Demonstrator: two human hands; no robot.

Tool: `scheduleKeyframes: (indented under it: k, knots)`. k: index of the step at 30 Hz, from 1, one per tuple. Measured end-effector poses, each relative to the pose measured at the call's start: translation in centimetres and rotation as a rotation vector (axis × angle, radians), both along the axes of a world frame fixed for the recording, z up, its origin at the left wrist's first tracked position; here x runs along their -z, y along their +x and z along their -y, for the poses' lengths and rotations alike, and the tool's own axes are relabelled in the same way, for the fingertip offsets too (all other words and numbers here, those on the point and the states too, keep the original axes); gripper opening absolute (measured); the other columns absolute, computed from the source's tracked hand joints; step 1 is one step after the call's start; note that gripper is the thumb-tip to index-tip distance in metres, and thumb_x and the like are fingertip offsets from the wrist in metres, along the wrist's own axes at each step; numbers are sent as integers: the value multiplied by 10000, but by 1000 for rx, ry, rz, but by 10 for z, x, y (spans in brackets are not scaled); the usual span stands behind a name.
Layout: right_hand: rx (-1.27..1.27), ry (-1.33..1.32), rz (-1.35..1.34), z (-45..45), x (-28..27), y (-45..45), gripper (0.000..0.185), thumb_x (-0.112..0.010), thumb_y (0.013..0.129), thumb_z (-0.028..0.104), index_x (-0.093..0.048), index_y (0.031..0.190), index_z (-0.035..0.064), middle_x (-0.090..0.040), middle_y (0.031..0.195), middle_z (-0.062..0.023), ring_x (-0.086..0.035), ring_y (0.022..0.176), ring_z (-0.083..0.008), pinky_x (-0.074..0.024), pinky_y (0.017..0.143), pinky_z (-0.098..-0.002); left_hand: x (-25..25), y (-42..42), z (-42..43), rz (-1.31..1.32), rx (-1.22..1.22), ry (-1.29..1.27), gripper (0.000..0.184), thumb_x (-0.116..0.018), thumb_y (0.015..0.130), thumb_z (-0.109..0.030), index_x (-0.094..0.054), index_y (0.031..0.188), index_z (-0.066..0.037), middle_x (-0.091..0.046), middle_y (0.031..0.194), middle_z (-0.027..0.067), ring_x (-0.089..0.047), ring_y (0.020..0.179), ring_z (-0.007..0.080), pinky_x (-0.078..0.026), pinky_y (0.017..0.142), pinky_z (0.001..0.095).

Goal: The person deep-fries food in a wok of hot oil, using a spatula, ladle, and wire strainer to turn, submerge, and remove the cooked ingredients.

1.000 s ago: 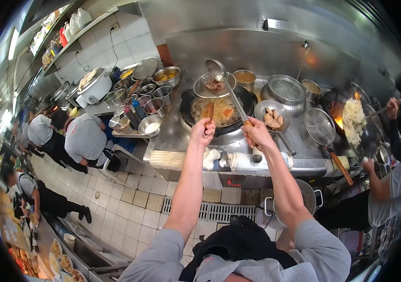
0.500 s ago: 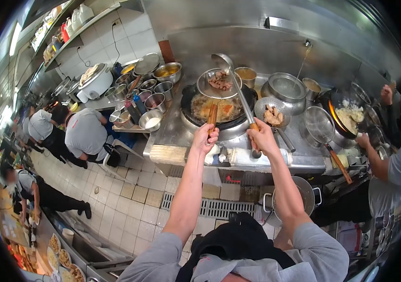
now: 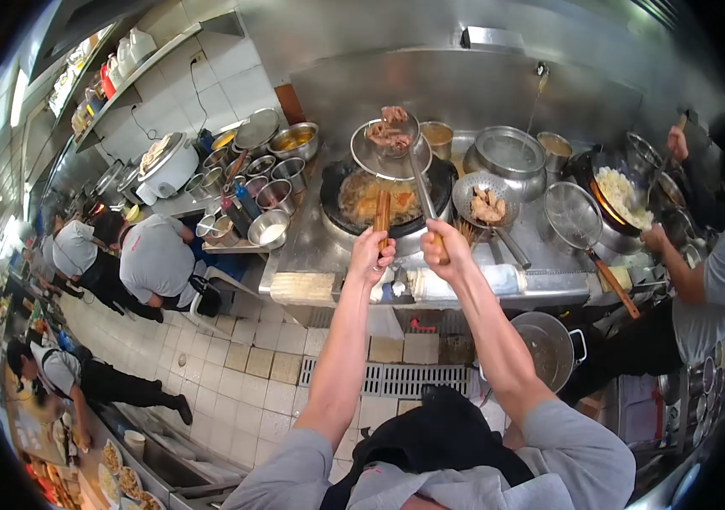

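My left hand (image 3: 370,257) is closed around the wooden handle of a round wire strainer (image 3: 366,158), held above a wok (image 3: 328,208). Reddish-brown meat pieces (image 3: 383,134) lie in the strainer. My right hand (image 3: 448,249) grips a long-handled metal ladle (image 3: 423,180); its bowl is over the strainer among the meat, with a piece near its far rim. Beneath them, bubbling liquid and golden-brown food (image 3: 371,204) fill the wok. Right of the wok rests a perforated scoop (image 3: 467,190) with cooked pieces (image 3: 487,206) in it.
A lidded steel pot (image 3: 511,157) and another strainer (image 3: 575,214) stand to the right. Beyond, a co-worker's hand (image 3: 656,239) is at a second wok (image 3: 604,208) of pale food. Metal bowls (image 3: 270,229) crowd the left. A large pot (image 3: 549,348) sits below the counter.
The ladle's bowl has come down and toward me from beyond the strainer, into the meat. My right hand has shifted left, closer to my left hand. The strainer stays over the wok.
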State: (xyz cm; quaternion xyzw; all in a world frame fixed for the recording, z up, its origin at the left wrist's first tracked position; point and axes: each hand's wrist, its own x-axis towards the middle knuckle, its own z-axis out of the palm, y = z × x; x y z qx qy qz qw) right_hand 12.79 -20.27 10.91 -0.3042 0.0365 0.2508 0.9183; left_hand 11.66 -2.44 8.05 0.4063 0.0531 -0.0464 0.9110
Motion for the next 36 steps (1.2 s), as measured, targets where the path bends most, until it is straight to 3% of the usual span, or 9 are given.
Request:
scheduleKeyframes:
  k: [1, 4, 13, 14, 17, 20, 23, 29, 36]
  knots:
    - [-294, 355, -94, 8, 11, 9, 138, -483, 882, 178, -485, 867, 41, -435, 598, -3, -361, 385, -70, -288, 317, -212, 4, -2, -1, -33, 1, 0, 106, -422, 865, -52, -362, 952, -54, -464, 734, 124, -399, 470, 91, -285, 313, 185]
    - [-281, 661, -223, 11, 29, 9, 245, -446, 907, 195, -517, 925, -39, -425, 605, 5, -361, 391, -58, -283, 316, -200, 8, -8, -10, -121, -9, -28, 119, -437, 831, -21, -368, 927, -34, -466, 713, 126, -407, 463, 106, -275, 309, 199]
    - [-282, 685, -245, 19, 26, -4, 256, -439, 906, 166, -509, 1017, -53, -406, 610, 10, -344, 385, -39, -261, 298, -186, 12, -22, -28, -125, -106, 52, 77, -431, 853, -40, -399, 919, -14, -461, 730, 123, -402, 479, 90, -270, 310, 185]
    - [-288, 674, -230, 22, 24, -4, 252, -439, 905, 164, -511, 1020, -48, -406, 610, 10, -342, 385, -39, -261, 297, -186, 16, -21, -32, -73, -134, 164, 83, -448, 849, -54, -432, 926, -28, -460, 668, 78, -407, 489, 74, -251, 307, 180]
    - [-279, 631, -193, 33, 19, -3, 248, -438, 905, 163, -522, 1046, -24, -408, 608, 9, -332, 379, -43, -259, 292, -189, 23, -12, -43, -32, -318, 699, 239, -477, 818, -67, -473, 1054, -24, -517, 632, 99, -516, 514, 178, -384, 367, 279]
    - [-263, 596, -159, 47, 16, -4, 259, -437, 903, 171, -531, 1067, -7, -414, 606, 10, -328, 375, -48, -258, 289, -193, 30, -2, -60, 226, -596, 1545, 433, -488, 787, -85, -441, 1213, -31, -575, 662, 159, -590, 640, 328, -481, 574, 404]
    - [-229, 562, -162, 60, 11, -4, 256, -442, 900, 170, -537, 1064, -3, -419, 607, 9, -326, 375, -48, -260, 290, -193, 34, 11, -73, 28, -398, 1753, 533, -486, 776, -107, -378, 1294, -39, -592, 795, 225, -577, 791, 412, -452, 758, 455]
    - [-176, 441, -132, 80, 13, 7, 266, -428, 907, 200, -543, 1081, 34, -417, 614, 16, -320, 372, -48, -262, 287, -195, 59, 24, -98, 34, -194, 2106, 535, -488, 783, -123, -378, 1303, -61, -558, 933, 232, -579, 818, 383, -455, 737, 460]
    - [-228, 516, -142, 65, 15, 27, 293, -408, 911, 184, -517, 1109, -2, -427, 626, -3, -327, 374, -57, -256, 289, -197, 90, 28, -129, 113, -231, 2034, 577, -509, 774, -106, -370, 1327, -197, -543, 930, 197, -565, 844, 374, -455, 737, 450]
